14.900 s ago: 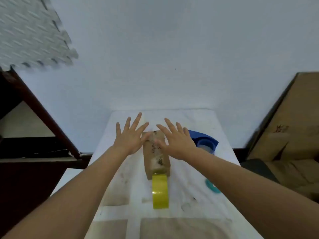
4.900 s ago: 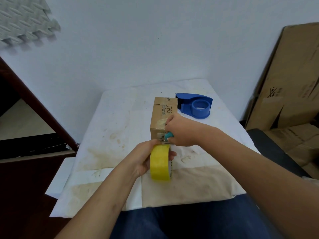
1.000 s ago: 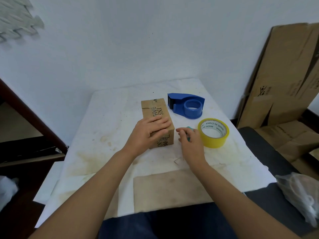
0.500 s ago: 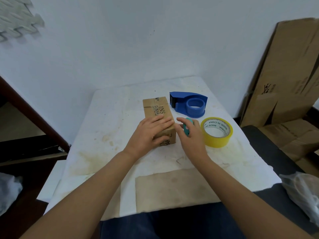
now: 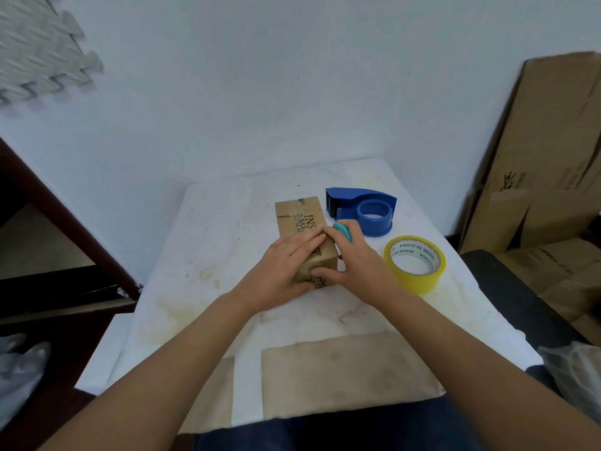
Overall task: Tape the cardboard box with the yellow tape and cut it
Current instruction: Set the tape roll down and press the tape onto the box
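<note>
A small brown cardboard box [image 5: 299, 214] with black print lies lengthwise in the middle of the white table [image 5: 208, 255]. My left hand [image 5: 283, 268] lies flat over the box's near end, fingers across its top. My right hand [image 5: 357, 262] is pressed against the box's right side and near corner, thumb on the front face, and holds a small teal cutter [image 5: 343, 232] between its fingers. The yellow tape roll [image 5: 414, 263] lies flat on the table just right of my right hand, apart from the box.
A blue tape dispenser [image 5: 367, 209] stands behind the roll, right of the box. Flattened cardboard sheets [image 5: 546, 164] lean against the wall at right. A brown sheet [image 5: 341, 372] lies at the table's near edge. A dark wooden frame [image 5: 58, 216] stands at left.
My right hand with the teal cutter has moved left from beside the roll up against the box's right side. My left hand stays on the box. The roll has not moved.
</note>
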A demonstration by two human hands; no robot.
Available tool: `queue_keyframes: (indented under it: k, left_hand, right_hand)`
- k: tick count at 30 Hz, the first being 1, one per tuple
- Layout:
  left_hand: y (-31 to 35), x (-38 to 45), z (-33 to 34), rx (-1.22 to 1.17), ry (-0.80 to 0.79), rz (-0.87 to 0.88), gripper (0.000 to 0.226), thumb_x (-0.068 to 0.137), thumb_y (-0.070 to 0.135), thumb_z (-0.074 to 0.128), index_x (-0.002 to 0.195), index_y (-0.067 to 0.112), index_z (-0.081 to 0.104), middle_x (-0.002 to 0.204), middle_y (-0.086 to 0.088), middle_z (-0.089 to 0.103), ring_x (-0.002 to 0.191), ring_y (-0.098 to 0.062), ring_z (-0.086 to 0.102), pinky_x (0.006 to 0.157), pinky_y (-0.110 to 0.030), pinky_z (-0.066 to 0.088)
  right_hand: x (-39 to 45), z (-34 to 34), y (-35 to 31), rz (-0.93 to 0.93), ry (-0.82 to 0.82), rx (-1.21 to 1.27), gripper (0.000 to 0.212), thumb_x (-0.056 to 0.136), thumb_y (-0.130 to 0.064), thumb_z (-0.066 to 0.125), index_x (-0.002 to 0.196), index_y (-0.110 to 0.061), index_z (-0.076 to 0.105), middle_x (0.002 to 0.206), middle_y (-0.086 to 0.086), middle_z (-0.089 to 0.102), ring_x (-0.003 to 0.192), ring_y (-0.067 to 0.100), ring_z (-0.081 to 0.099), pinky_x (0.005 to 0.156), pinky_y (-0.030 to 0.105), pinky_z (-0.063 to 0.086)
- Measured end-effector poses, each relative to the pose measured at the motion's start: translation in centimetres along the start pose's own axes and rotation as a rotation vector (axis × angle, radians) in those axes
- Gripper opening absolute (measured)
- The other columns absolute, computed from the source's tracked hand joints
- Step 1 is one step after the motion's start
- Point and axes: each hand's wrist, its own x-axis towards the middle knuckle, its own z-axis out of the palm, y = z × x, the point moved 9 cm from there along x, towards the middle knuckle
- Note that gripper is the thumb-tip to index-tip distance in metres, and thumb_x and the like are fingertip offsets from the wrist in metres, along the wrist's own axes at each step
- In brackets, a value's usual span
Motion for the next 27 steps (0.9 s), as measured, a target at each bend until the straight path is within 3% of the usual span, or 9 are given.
queue_keyframes:
  k: [14, 18, 22, 25, 27]
  left_hand:
    - [0.2, 0.2, -0.2, -0.021, -0.005, -0.011, 0.079, 0.085, 0.037, 0.069, 0.152, 0.018, 0.030, 0.161, 0.005, 0.025, 0.147, -0.012, 0.025, 0.118, -0.038, 0.026]
    - [0.1, -0.1, -0.5, -0.043, 0.034, -0.019, 0.065, 0.095, 0.035, 0.058, 0.152, 0.019, 0.031, 0.161, 0.006, 0.027, 0.148, -0.010, 0.023, 0.118, -0.040, 0.026]
    - [-0.3, -0.1, -0.4, -0.025, -0.018, -0.047, 0.062, 0.096, 0.044, 0.046, 0.152, 0.023, 0.030, 0.161, 0.007, 0.026, 0.149, -0.010, 0.020, 0.120, -0.038, 0.023]
    - [-1.2, 0.3, -0.8, -0.007, -0.058, -0.096, 0.064, 0.095, 0.039, 0.053, 0.152, 0.022, 0.030, 0.161, 0.005, 0.025, 0.147, -0.015, 0.025, 0.119, -0.039, 0.024]
    - [-2.5, 0.6, -1.3, 0.015, -0.064, -0.179, 0.068, 0.093, 0.029, 0.061, 0.152, 0.020, 0.029, 0.162, 0.002, 0.022, 0.145, -0.021, 0.029, 0.119, -0.039, 0.024]
  right_hand:
    - [-0.7, 0.0, 0.7, -0.068, -0.106, -0.104, 0.089, 0.079, -0.030, 0.074, 0.148, -0.027, 0.018, 0.138, 0.002, 0.026, 0.121, 0.020, 0.040, 0.079, 0.034, 0.056]
    - [-0.9, -0.9, 0.4, -0.033, -0.095, 0.026, 0.073, 0.082, -0.029, 0.068, 0.143, -0.032, 0.028, 0.132, -0.002, 0.031, 0.113, 0.013, 0.045, 0.081, 0.032, 0.055]
    - [-1.3, -3.6, 0.9, 0.035, 0.060, 0.072, 0.033, 0.091, -0.024, 0.061, 0.122, -0.022, 0.055, 0.117, -0.001, 0.047, 0.093, 0.004, 0.054, 0.079, 0.031, 0.055]
    - [-1.7, -7.0, 2.2, 0.130, 0.210, 0.081, 0.015, 0.094, -0.024, 0.056, 0.104, -0.020, 0.066, 0.105, -0.003, 0.055, 0.084, 0.007, 0.055, 0.075, 0.018, 0.044]
    - [-2.1, -8.6, 3.8, 0.224, 0.209, 0.061, 0.015, 0.094, -0.025, 0.054, 0.097, -0.018, 0.067, 0.098, -0.002, 0.056, 0.084, 0.015, 0.056, 0.070, 0.020, 0.040]
